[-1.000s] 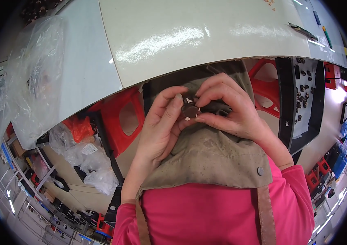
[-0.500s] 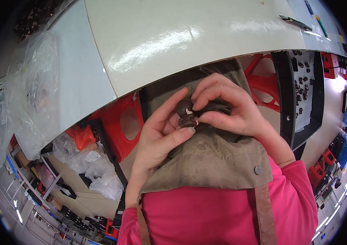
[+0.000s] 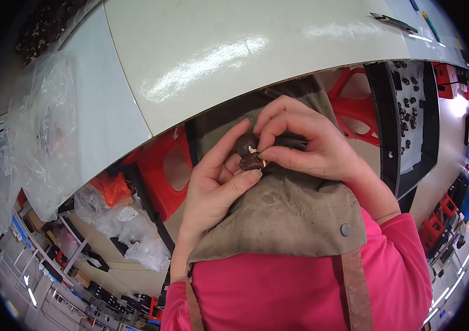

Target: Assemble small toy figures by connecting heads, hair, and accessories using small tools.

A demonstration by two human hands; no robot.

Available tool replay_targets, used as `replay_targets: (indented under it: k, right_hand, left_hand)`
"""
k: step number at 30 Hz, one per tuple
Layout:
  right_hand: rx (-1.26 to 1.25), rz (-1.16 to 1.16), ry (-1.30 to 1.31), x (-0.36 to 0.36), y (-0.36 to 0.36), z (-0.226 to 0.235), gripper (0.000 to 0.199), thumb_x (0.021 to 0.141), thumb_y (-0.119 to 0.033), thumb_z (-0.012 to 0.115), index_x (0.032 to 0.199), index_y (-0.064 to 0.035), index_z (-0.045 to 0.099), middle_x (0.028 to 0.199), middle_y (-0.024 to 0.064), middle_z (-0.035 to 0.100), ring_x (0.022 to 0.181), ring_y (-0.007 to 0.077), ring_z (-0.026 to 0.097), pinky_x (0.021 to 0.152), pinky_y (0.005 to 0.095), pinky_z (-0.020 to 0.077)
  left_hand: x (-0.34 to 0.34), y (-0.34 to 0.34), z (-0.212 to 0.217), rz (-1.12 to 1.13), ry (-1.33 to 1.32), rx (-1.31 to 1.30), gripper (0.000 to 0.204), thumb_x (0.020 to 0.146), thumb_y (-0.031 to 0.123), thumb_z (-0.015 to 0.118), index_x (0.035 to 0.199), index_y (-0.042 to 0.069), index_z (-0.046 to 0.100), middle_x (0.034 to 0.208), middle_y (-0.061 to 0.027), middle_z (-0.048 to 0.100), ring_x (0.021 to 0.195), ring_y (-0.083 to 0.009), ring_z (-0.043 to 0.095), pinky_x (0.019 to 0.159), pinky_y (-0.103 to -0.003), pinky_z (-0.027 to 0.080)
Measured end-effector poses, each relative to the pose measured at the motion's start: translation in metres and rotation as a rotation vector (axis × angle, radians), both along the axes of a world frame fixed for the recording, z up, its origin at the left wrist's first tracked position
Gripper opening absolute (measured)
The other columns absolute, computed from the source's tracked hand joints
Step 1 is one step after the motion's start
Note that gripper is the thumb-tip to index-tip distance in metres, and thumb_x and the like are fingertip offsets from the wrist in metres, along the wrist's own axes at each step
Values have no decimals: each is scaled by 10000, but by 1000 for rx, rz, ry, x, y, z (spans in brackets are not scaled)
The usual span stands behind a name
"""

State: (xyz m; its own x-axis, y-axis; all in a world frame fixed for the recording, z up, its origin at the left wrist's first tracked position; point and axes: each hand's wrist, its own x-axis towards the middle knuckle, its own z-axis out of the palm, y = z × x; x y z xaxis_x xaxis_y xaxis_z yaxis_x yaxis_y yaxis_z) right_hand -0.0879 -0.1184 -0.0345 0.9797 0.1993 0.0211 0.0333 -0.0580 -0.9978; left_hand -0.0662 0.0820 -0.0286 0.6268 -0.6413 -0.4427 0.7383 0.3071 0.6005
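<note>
A small dark brown figure (image 3: 250,155) with two rounded lobes and pale patches is held above my lap, in front of the table edge. My left hand (image 3: 218,176) grips it from the left, thumb below and index finger along its upper side. On its right side, the thumb and bent fingers of my right hand (image 3: 306,140) pinch at the pale part between the lobes. The fingers hide whether anything tiny is between them. Beneath both hands lies the olive-brown apron (image 3: 284,215).
A white table (image 3: 190,33) spans the far side, with a cutter knife (image 3: 393,22) at right and clear plastic bags (image 3: 46,132) at left. More dark pieces lie heaped (image 3: 46,27) far left. A black tray (image 3: 430,127) holding several small dark pieces stands right, beside red stools (image 3: 350,105).
My right thumb and fingers have drawn in closer against the dark figure's pale part. My left hand keeps its hold. The whole view has shifted slightly.
</note>
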Motion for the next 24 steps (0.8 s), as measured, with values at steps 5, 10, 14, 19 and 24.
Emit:
replay_targets:
  k: [5,10,14,19,24]
  right_hand:
    - [-47,29,23,0,-2,0,91,769,-54,672,832,-36,610,1020,70,542,940,174,534,807,284,433]
    - [-74,40,20,-1,-2,1,94,772,-58,671,836,-37,605,1027,70,540,941,175,535,808,284,432]
    - [-110,55,3,1,-2,0,93,774,-51,665,843,-33,605,1030,71,542,948,178,537,811,285,434]
    - [-110,39,38,-1,-3,-2,95,774,-42,669,854,-30,618,1020,67,549,948,177,540,812,285,437]
    - [-95,14,49,-1,-2,-5,96,768,-40,680,851,-31,633,996,61,557,931,170,545,804,282,440]
  left_hand:
    - [0,0,-4,-38,-120,68,631,832,-78,582,1392,15,309,1241,-91,487,1127,-158,516,942,-267,431]
    - [0,1,-5,-73,-180,123,605,833,-92,570,1379,10,331,1238,-72,439,1139,-167,510,961,-275,425]
    - [1,1,-6,-87,-194,152,590,834,-95,564,1372,4,341,1214,-70,439,1129,-169,518,958,-278,434]
    - [1,0,-7,-91,-246,178,575,829,-102,566,1357,-1,362,1210,-76,438,1116,-170,525,950,-288,446]
    - [-1,-3,-6,-48,-259,204,567,816,-107,579,1339,-6,386,1217,-84,436,1113,-165,522,950,-295,450]
